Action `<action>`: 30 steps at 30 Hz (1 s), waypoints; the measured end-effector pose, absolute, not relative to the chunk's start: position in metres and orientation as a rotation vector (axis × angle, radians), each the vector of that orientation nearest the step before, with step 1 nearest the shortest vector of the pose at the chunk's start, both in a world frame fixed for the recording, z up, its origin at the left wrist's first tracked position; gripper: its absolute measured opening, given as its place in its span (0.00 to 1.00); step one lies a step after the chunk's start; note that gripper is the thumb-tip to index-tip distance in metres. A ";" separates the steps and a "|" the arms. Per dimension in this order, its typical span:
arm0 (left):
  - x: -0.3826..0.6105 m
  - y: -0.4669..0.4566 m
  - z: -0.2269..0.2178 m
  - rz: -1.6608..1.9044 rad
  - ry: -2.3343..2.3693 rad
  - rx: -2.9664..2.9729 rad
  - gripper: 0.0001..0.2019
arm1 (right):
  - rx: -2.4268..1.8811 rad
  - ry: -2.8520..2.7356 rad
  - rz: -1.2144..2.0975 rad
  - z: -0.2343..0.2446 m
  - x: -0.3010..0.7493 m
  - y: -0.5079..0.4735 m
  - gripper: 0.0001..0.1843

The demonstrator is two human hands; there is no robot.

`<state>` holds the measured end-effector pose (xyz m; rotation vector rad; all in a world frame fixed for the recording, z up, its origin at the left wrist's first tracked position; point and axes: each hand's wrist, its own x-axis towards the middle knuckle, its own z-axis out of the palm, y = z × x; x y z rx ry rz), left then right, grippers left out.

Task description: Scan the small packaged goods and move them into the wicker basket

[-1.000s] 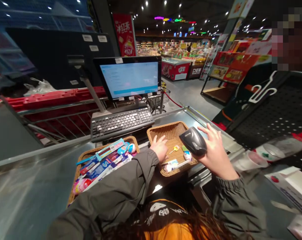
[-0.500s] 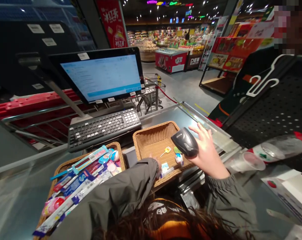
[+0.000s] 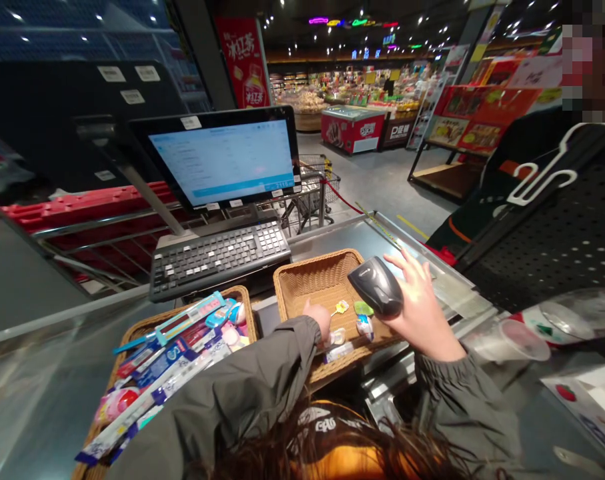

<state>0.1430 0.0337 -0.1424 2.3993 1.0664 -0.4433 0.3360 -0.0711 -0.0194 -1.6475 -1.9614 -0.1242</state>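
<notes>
My right hand [image 3: 422,307] is closed around a black handheld barcode scanner [image 3: 375,285], held above the right side of a wicker basket [image 3: 295,283]. Inside that basket my left hand [image 3: 318,319] is low, its fingers curled down and partly hidden; what they grip, if anything, does not show. Close to these fingers lies a small clear-and-white packet [image 3: 337,336], with a white and purple wrapper [image 3: 339,352] below it. A yellow lollipop [image 3: 341,307], a green flat piece [image 3: 363,308] and a blue-and-white wrapped item [image 3: 365,327] also lie in the basket.
A second wicker basket [image 3: 249,313] at left is heaped with packaged goods, including a toothbrush-like blue pack [image 3: 189,319]. Behind stand a keyboard [image 3: 222,257] and a monitor [image 3: 227,160]. At right are a plastic cup [image 3: 519,340], a white box [image 3: 587,407] and a person in dark clothing.
My left hand has lifted slightly and shows more from behind the sleeve. The clear-and-white packet beside it is now visible. The scanner stays in my right hand; the view has shifted slightly.
</notes>
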 end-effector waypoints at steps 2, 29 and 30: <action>0.134 0.044 -0.117 -0.367 1.121 2.448 0.09 | -1.658 -1.935 -0.151 -0.019 0.335 -0.073 0.20; -0.002 0.034 0.064 0.867 1.353 2.646 0.06 | -1.435 -2.104 -0.311 0.006 0.250 -0.084 0.19; -0.005 0.033 0.064 0.871 1.356 2.638 0.06 | -1.432 -2.108 -0.314 0.006 0.247 -0.084 0.20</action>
